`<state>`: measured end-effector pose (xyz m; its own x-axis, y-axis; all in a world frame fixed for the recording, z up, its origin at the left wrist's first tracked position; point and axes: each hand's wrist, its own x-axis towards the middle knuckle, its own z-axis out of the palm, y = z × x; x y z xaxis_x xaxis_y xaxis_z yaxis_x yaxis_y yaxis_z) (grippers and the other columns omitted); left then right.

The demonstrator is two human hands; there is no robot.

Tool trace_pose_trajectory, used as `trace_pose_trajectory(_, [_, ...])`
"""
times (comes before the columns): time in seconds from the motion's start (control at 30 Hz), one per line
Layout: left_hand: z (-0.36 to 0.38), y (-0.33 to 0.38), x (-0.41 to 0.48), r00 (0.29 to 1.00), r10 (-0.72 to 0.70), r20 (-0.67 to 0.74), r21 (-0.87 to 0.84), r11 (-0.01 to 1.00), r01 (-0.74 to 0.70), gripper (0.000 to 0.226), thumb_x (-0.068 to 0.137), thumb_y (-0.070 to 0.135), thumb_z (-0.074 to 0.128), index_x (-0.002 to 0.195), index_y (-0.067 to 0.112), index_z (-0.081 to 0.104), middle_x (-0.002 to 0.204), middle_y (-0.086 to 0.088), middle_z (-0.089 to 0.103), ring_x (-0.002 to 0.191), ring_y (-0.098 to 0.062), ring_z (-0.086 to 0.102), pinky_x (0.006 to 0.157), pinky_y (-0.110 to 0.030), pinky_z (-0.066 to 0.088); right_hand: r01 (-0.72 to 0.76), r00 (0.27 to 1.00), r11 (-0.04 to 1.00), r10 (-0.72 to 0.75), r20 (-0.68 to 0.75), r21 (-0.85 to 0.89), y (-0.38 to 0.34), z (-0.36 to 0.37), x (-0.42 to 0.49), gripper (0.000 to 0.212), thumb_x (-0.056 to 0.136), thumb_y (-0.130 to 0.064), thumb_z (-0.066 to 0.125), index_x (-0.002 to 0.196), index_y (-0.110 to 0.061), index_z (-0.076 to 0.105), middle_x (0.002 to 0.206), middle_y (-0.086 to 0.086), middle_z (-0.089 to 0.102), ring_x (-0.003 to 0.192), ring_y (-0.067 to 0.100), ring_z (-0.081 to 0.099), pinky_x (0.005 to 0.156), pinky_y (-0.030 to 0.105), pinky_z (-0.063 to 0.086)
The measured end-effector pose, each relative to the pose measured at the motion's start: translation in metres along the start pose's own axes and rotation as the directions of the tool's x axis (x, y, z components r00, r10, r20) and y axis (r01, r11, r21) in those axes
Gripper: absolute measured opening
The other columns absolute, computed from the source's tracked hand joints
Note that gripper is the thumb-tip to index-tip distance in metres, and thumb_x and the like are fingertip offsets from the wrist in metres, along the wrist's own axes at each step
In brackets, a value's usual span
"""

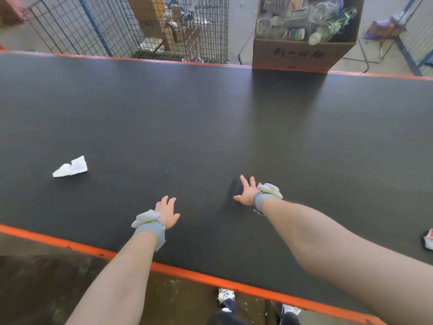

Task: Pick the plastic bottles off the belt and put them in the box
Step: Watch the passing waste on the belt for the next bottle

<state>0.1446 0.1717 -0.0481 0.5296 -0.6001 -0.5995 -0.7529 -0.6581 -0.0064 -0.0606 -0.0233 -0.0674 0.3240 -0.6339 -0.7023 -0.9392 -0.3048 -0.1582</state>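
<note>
A wide black belt (210,118) with orange edges runs across the view. Beyond its far edge stands a cardboard box (302,53) holding several clear and green plastic bottles (328,22). I see no bottle lying on the belt. My left hand (167,212) hovers over the near part of the belt, fingers spread and holding nothing. My right hand (246,192) reaches a little farther out, fingers spread, also holding nothing. Both wrists wear grey bands.
A crumpled white paper scrap (70,167) lies on the belt at the left. A red and white item (428,239) shows at the right edge of the frame. Wire cages (131,26) with cardboard stand behind the belt. My shoes (226,296) show below the near orange rim.
</note>
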Motion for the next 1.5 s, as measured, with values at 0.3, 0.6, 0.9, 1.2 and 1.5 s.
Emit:
trace_pose_trajectory(0.3, [-0.013, -0.022, 0.0, 0.975, -0.144, -0.166, -0.036, 0.989, 0.14, 0.066, 0.096, 0.029, 0.049, 0.151, 0.026, 0.011, 0.16, 0.0, -0.002, 0.148, -0.021, 0.0, 0.112, -0.059, 0.019, 0.199, 0.979, 0.973, -0.202, -0.011, -0.116, -0.039, 0.017, -0.002, 0.089, 0.09, -0.057, 0.051, 0.152, -0.039, -0.01, 0.162, -0.005, -0.013, 0.149, 0.026, -0.009, 0.116, 0.057, 0.014])
trace_pose_trajectory(0.6, [0.004, -0.04, -0.004, 0.935, -0.279, -0.218, -0.092, 0.96, 0.265, 0.07, 0.1, 0.031, 0.038, 0.153, 0.027, -0.007, 0.159, 0.001, -0.018, 0.147, -0.026, -0.015, 0.11, -0.07, 0.01, 0.451, 0.892, 0.891, -0.452, 0.003, -0.049, -0.115, 0.007, -0.016, 0.089, 0.09, -0.049, 0.059, 0.153, -0.04, -0.004, 0.162, -0.005, -0.014, 0.149, 0.027, -0.008, 0.117, 0.053, 0.009])
trace_pose_trajectory(0.9, [0.016, -0.061, -0.006, 0.928, -0.322, -0.186, -0.165, 0.942, 0.293, 0.064, 0.1, 0.05, 0.023, 0.151, 0.033, -0.012, 0.157, 0.001, -0.025, 0.146, -0.027, -0.02, 0.108, -0.072, 0.004, 0.582, 0.81, 0.788, -0.585, 0.05, -0.2, -0.155, 0.037, -0.004, 0.091, 0.086, -0.054, 0.062, 0.148, -0.051, -0.005, 0.16, -0.009, -0.02, 0.146, 0.026, -0.022, 0.108, 0.071, 0.003])
trace_pose_trajectory(1.2, [0.01, -0.062, 0.004, 0.922, -0.276, -0.27, -0.065, 0.961, 0.268, 0.077, 0.097, 0.039, 0.044, 0.152, 0.028, -0.008, 0.158, -0.003, -0.021, 0.146, -0.027, -0.018, 0.11, -0.068, 0.005, 0.343, 0.922, 0.927, -0.363, -0.135, -0.15, -0.111, 0.023, 0.012, 0.049, 0.086, 0.004, 0.041, 0.133, -0.011, 0.041, 0.135, 0.012, 0.039, 0.123, 0.031, 0.037, 0.093, 0.046, 0.045])
trace_pose_trajectory(1.5, [-0.014, -0.077, 0.013, 0.823, -0.466, -0.323, -0.162, 0.885, 0.437, 0.096, 0.091, 0.029, 0.06, 0.151, 0.027, -0.016, 0.157, -0.013, -0.019, 0.146, -0.036, -0.006, 0.105, -0.072, 0.02, 0.249, 0.912, 0.957, -0.283, -0.296, -0.148, -0.12, -0.001, 0.015, 0.077, 0.093, -0.011, 0.049, 0.155, -0.022, 0.004, 0.161, 0.003, 0.01, 0.149, 0.024, 0.006, 0.12, 0.043, 0.011])
